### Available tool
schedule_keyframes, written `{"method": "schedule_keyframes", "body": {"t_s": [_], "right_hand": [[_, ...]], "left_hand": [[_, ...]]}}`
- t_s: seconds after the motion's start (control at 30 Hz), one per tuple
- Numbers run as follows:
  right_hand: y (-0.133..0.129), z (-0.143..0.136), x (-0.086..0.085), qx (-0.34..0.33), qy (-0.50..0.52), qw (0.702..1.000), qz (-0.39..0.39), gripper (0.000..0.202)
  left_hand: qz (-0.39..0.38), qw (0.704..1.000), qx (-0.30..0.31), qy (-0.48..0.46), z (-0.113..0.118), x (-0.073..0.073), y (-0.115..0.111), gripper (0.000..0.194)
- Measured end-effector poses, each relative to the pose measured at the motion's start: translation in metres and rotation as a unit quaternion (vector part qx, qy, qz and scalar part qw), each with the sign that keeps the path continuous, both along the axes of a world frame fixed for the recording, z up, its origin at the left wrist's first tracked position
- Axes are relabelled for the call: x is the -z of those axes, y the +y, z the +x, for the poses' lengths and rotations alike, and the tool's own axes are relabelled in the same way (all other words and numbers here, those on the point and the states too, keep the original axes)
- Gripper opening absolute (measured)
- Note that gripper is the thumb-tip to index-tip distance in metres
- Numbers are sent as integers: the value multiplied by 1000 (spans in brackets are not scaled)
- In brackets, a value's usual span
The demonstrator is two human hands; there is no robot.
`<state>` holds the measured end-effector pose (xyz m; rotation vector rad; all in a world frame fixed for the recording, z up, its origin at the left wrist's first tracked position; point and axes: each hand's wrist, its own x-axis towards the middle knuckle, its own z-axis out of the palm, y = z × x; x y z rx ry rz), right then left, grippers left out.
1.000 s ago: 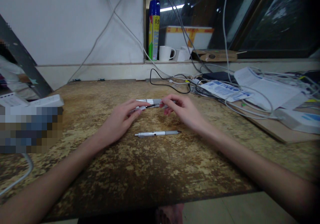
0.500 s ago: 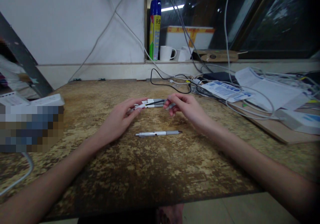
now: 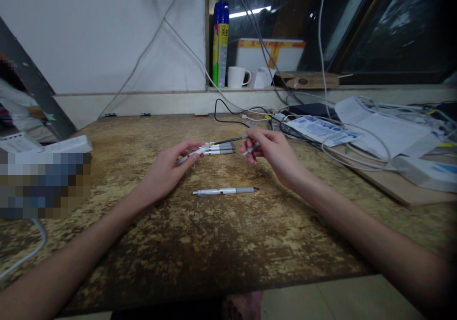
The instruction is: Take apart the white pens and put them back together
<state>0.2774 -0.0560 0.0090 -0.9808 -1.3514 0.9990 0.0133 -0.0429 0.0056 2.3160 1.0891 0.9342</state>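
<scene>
Closed around a white pen barrel (image 3: 193,155) is my left hand (image 3: 170,167), over the worn wooden table. A thin dark refill (image 3: 228,141) sticks out of that barrel to the right, and its tip is pinched by my right hand (image 3: 271,151). The fingers of my right hand also hold a grey pen grip piece (image 3: 251,149). Behind the barrel lie several white and grey pens (image 3: 223,150) side by side. One more white and grey pen (image 3: 225,191) lies flat nearer to me, touched by neither hand.
Papers (image 3: 385,127), tangled cables and a white power strip (image 3: 426,173) cover the table's right side. At the left edge stands a white box-like object (image 3: 67,144). A spray can (image 3: 221,44) and a white mug (image 3: 237,77) stand on the window sill.
My right hand has moved slightly right, away from my left hand, with the grip piece. More of the dark refill shows between the hands. The pens behind are less covered.
</scene>
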Motion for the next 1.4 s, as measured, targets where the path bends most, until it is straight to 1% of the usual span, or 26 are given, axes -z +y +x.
{"method": "schedule_keyframes", "body": {"t_s": [0.2,0.4,0.63,0.77,0.93,1.1,1.23,1.4], "right_hand": [[1,0,-2,13,-9,1000,-1,31],[1,0,0,-6,-25,999,24,27],[2,1,3,5,-54,997,47,25],[2,1,1,23,-74,995,57,23],[0,0,-1,26,-98,993,64,28],[1,1,-1,19,-104,992,68,27],[2,2,-1,33,-101,992,75,22],[3,4,0,43,-98,991,79,18]], "left_hand": [[-6,1000,-12,3,0,2,1,33],[-11,1000,-9,7,0,1,1,34],[-17,1000,-15,5,0,0,0,34],[-30,1000,-6,-4,-1,0,1,35],[-21,1000,-4,-7,-1,0,1,35],[-22,1000,6,-8,-1,-1,1,34],[-23,1000,5,-11,-1,0,1,31],[-34,999,0,-13,-2,0,2,34]]}}
